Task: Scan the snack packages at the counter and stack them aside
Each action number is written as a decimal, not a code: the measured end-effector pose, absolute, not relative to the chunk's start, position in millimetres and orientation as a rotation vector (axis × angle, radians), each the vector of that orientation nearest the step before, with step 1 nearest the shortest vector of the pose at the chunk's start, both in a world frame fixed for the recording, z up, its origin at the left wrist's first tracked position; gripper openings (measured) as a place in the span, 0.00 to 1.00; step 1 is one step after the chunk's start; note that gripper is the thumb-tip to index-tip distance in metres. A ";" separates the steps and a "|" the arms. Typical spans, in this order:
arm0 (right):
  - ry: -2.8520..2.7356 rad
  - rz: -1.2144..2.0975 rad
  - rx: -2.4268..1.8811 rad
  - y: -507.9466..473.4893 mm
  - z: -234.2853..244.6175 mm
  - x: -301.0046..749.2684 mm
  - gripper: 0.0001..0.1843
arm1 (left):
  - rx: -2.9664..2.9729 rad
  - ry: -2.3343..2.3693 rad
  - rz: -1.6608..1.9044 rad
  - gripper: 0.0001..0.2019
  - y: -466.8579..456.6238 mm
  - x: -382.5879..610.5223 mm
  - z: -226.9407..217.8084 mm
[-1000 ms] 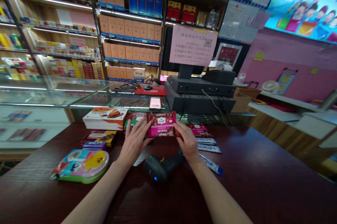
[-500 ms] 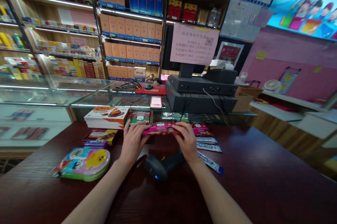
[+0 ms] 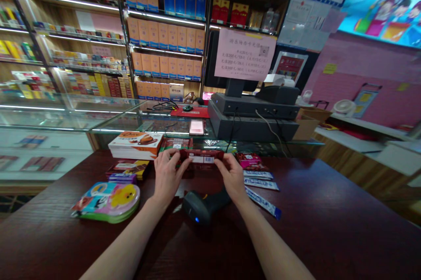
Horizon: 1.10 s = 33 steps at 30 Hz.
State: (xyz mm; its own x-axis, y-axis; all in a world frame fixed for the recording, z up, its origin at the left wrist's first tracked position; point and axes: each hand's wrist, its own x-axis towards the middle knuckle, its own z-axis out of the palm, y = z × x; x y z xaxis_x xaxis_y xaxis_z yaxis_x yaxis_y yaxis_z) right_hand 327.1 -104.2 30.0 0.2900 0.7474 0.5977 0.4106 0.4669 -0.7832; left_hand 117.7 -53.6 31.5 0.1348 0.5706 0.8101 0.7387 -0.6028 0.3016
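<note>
My left hand (image 3: 169,172) and my right hand (image 3: 231,175) pinch the two ends of a dark red snack packet (image 3: 201,157), raised above the table. Its face toward me carries a white label and a barcode. Below it on the table lies a black barcode scanner (image 3: 200,207) with a blue light on. A pink and brown snack packet (image 3: 251,161) rests just beyond my right hand. Near my right wrist are several blue and white stick sachets (image 3: 263,201). Behind my left hand lies a green packet (image 3: 177,143).
At left are a white and orange box (image 3: 135,145), a chocolate packet with yellow (image 3: 131,168), a purple packet (image 3: 122,178) and a colourful duck-printed case (image 3: 107,202). A cash register (image 3: 253,115) with a screen stands on the glass counter behind.
The packet between my hands has been turned over, from its bright pink printed face to the side with the white label and barcode. Both hands still hold its ends.
</note>
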 end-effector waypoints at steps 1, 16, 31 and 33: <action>-1.309 0.337 -1.124 -105.0 32.5 324.8 0.10 | -2.247 -1.305 -1.484 0.13 -52.8 118.2 31.0; -1.177 0.445 -1.082 -98.9 31.4 314.5 0.11 | -2.249 -1.228 -1.289 0.24 -63.2 122.0 45.7; -1.206 0.394 -1.118 -99.7 37.7 315.2 0.11 | -2.379 -1.106 -0.949 0.51 -55.2 113.7 50.7; -1.209 0.397 -1.114 -100.4 37.8 313.8 0.11 | -2.369 -1.123 -0.943 0.51 -56.4 114.4 50.6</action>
